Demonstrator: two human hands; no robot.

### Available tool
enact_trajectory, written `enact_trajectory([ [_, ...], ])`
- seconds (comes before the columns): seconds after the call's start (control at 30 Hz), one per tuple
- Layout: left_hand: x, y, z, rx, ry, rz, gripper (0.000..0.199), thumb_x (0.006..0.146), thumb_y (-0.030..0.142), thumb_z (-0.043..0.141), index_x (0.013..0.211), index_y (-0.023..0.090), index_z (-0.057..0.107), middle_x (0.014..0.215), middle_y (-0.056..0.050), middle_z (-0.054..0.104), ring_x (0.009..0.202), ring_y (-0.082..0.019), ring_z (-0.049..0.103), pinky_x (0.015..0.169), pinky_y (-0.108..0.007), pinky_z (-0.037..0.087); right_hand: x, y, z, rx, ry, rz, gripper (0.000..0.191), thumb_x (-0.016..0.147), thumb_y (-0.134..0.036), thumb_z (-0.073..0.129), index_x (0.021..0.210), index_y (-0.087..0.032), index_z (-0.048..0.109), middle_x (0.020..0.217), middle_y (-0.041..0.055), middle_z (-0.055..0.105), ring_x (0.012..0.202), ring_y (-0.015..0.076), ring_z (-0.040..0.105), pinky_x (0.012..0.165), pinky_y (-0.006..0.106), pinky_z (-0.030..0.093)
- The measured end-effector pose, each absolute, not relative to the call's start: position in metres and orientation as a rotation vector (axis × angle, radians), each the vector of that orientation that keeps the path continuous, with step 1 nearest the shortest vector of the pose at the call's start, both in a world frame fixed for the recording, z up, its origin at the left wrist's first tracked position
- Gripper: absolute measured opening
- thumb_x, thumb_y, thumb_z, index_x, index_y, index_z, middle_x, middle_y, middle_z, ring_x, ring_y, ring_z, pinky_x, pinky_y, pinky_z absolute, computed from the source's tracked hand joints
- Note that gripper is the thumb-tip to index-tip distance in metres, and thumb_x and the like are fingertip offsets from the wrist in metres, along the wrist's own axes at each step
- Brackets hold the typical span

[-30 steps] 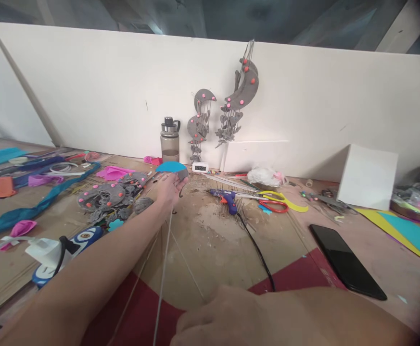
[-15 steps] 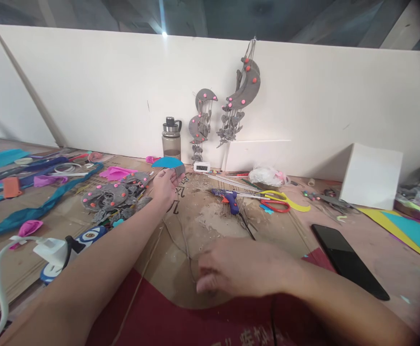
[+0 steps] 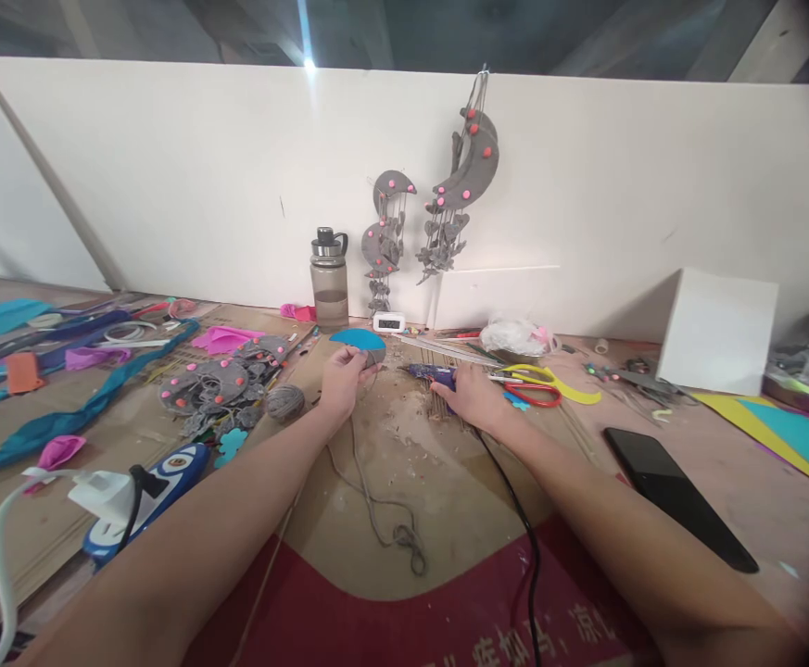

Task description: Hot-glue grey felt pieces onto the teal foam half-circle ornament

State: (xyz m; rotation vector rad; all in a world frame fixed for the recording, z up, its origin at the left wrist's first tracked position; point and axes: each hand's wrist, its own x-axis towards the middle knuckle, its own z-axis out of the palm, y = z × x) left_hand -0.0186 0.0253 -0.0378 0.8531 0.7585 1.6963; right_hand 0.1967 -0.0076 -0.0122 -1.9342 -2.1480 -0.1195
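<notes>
Pinch and grip, mid-frame
Left hand pinched a blue-and-grey piece; right hand, right of centre, curled around a glue gun.

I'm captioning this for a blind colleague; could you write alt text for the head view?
A person's left hand holds a blue-and-grey piece above cardboard while the right hand is on a glue gun. Grey yarn lies nearer, scissors and a phone to the right; behind are a bottle, moon hangings and a white panel.
</notes>
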Motion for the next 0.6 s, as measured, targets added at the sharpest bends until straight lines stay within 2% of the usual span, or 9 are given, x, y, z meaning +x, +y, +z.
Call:
enact_trajectory([
  [0.07, -0.018, 0.025, -0.037, 0.884, 0.770, 1.691, 0.031, 0.060, 0.029, 0.076, 0.064, 0.016, 0.048, 0.060, 0.005, 0.049, 0.063, -0.009, 0.056, 0.079, -0.039, 0.056, 0.199, -0.005, -0.017, -2.028, -2.180, -0.006, 0.051, 0.086, -0.049, 0.049, 0.110, -0.004, 0.055, 0.112, 0.0244, 0.060, 0.106, 0.0315, 0.058, 0.084, 0.036, 0.044],
  [0.13, -0.018, 0.024, -0.037, 0.912, 0.779, 1.688, 0.031, 0.060, 0.030, 0.075, 0.063, 0.016, 0.049, 0.060, 0.005, 0.048, 0.061, -0.009, 0.054, 0.080, -0.040, 0.056, 0.198, -0.004, -0.017, -2.085, -2.154, 0.091, 0.045, 0.085, -0.043, 0.050, 0.110, -0.007, 0.056, 0.111, 0.0226, 0.062, 0.103, 0.0296, 0.061, 0.080, 0.033, 0.045],
  [0.27, -0.017, 0.021, -0.036, 0.936, 0.791, 1.684, 0.030, 0.060, 0.031, 0.075, 0.065, 0.015, 0.050, 0.066, 0.004, 0.053, 0.063, -0.009, 0.056, 0.082, -0.041, 0.056, 0.198, 0.001, -0.013, -2.144, -2.024, 0.285, 0.031, 0.081, -0.034, 0.052, 0.100, -0.012, 0.061, 0.099, 0.0172, 0.068, 0.090, 0.0270, 0.066, 0.069, 0.029, 0.046],
  [0.37, -0.017, 0.020, -0.035, 0.924, 0.791, 1.683, 0.030, 0.060, 0.031, 0.075, 0.065, 0.016, 0.049, 0.066, 0.004, 0.052, 0.063, -0.009, 0.057, 0.082, -0.041, 0.056, 0.200, 0.006, -0.014, -2.129, -1.929, 0.381, 0.028, 0.079, -0.034, 0.053, 0.093, -0.012, 0.062, 0.095, 0.0173, 0.068, 0.087, 0.0266, 0.066, 0.068, 0.030, 0.046],
  [0.47, -0.018, 0.020, -0.034, 0.910, 0.794, 1.684, 0.030, 0.060, 0.029, 0.075, 0.066, 0.016, 0.049, 0.066, 0.004, 0.052, 0.063, -0.009, 0.058, 0.082, -0.041, 0.055, 0.201, 0.008, -0.020, -1.957, -1.808, 0.410, 0.028, 0.078, -0.033, 0.053, 0.096, -0.012, 0.059, 0.094, 0.0145, 0.068, 0.085, 0.0244, 0.065, 0.071, 0.032, 0.047],
  [0.6, -0.020, 0.021, -0.035, 0.895, 0.784, 1.708, 0.029, 0.061, 0.028, 0.074, 0.068, 0.016, 0.049, 0.067, 0.004, 0.053, 0.065, -0.010, 0.059, 0.082, -0.039, 0.055, 0.192, 0.002, -0.028, -1.505, -1.639, 0.465, 0.028, 0.077, -0.028, 0.049, 0.102, -0.014, 0.050, 0.094, 0.0088, 0.064, 0.081, 0.0194, 0.062, 0.070, 0.032, 0.050],
])
